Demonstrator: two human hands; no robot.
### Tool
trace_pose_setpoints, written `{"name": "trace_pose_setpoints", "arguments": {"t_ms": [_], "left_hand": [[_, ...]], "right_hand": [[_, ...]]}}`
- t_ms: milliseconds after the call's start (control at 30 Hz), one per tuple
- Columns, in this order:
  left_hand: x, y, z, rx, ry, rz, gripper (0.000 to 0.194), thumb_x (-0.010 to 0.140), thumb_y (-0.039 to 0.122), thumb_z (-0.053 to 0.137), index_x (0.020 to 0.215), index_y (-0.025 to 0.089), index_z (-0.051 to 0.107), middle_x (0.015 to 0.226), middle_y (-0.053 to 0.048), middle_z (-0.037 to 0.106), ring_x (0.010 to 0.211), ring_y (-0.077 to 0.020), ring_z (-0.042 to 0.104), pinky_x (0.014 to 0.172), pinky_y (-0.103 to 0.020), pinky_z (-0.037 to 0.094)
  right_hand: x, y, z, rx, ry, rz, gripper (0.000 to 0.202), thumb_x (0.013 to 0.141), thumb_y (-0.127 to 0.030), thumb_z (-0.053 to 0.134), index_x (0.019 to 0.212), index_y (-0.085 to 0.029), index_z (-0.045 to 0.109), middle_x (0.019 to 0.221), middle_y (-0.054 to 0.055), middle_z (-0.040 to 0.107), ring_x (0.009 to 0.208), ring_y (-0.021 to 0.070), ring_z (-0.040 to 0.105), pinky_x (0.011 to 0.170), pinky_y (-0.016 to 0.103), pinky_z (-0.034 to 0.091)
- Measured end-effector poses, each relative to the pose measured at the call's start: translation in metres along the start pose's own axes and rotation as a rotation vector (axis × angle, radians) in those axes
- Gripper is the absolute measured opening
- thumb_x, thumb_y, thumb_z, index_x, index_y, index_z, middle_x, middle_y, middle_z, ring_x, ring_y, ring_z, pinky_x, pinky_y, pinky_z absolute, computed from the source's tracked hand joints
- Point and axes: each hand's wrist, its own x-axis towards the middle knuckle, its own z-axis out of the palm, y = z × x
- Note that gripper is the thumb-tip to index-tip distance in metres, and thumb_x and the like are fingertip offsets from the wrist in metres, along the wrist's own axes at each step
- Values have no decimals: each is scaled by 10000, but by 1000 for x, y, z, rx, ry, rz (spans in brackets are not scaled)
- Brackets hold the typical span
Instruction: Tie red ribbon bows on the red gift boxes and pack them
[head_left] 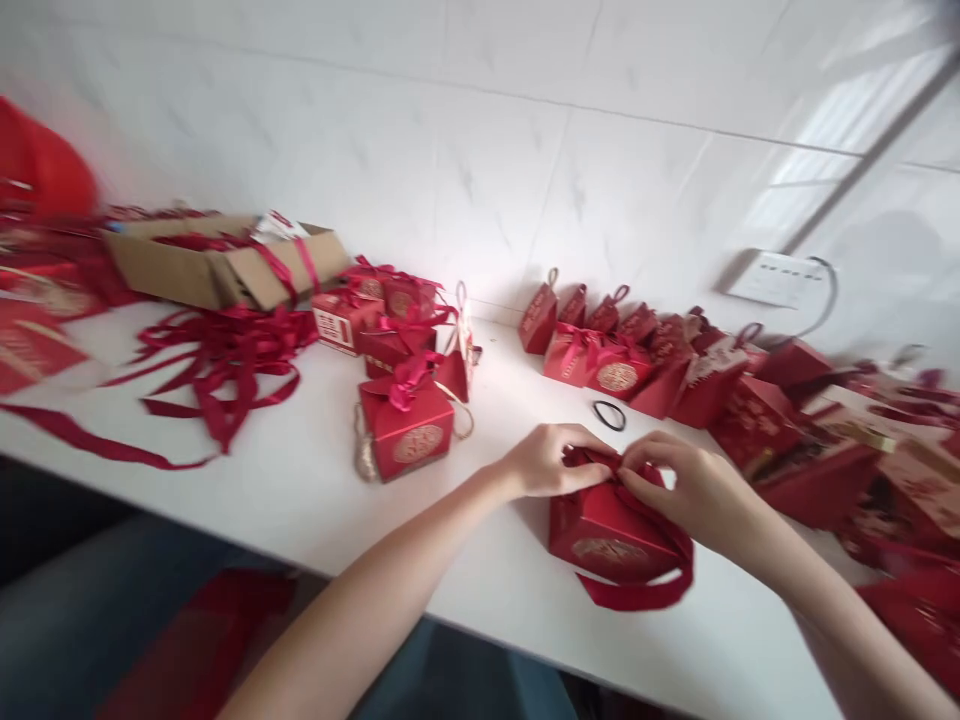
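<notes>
A red gift box (611, 540) with a gold round pattern stands on the white table near its front edge. My left hand (559, 460) is at the top left of the box, thumb and fingers pinched on the dark red ribbon. From the right, my right hand (679, 480) pinches the same ribbon (645, 597) at the box top, close to the left fingertips. One ribbon end loops down the right side and lies in front of the box. The knot area is partly hidden by my fingers.
Left of my hands stands a red box (412, 430) with a bow and cord handles. Loose ribbons (232, 365) lie beside an open cardboard box (180, 275). Many red boxes (757, 420) crowd the right side. A black ring (609, 415) lies behind my hands.
</notes>
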Motion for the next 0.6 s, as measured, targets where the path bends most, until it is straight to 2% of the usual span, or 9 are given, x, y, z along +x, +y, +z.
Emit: {"name": "trace_pose_setpoints", "arguments": {"t_ms": [167, 367, 467, 600], "left_hand": [[-2, -2, -2, 38, -10, 13, 261, 788, 254, 641, 1011, 133, 704, 1053, -93, 695, 986, -188, 629, 857, -261, 469], [-5, 0, 0, 19, 24, -11, 264, 781, 287, 659, 989, 135, 716, 1057, -102, 698, 1006, -206, 633, 880, -278, 476], [-4, 0, -1, 8, 46, -12, 248, 780, 289, 659, 971, 143, 722, 1040, -102, 703, 996, -208, 641, 884, -280, 479], [-2, -1, -4, -1, 40, -35, 254, 790, 294, 639, 990, 155, 713, 1041, -94, 700, 920, -202, 649, 785, -288, 502]], "right_hand": [[10, 6, 0, -22, -123, -115, 284, 783, -419, 460, 677, -237, 650, 865, 45, 658, 728, 203, 636, 652, 303, 478], [14, 5, -5, -183, -126, -39, 230, 742, -309, 481, 584, -225, 625, 781, 97, 659, 700, 248, 639, 593, 340, 481], [10, 6, -12, -91, -105, -79, 205, 788, -333, 516, 671, -237, 654, 826, 117, 677, 758, 255, 643, 665, 360, 495], [0, 3, -20, 5, -42, -178, 271, 870, -426, 475, 860, -224, 655, 948, 83, 663, 871, 242, 626, 776, 383, 499]]}}
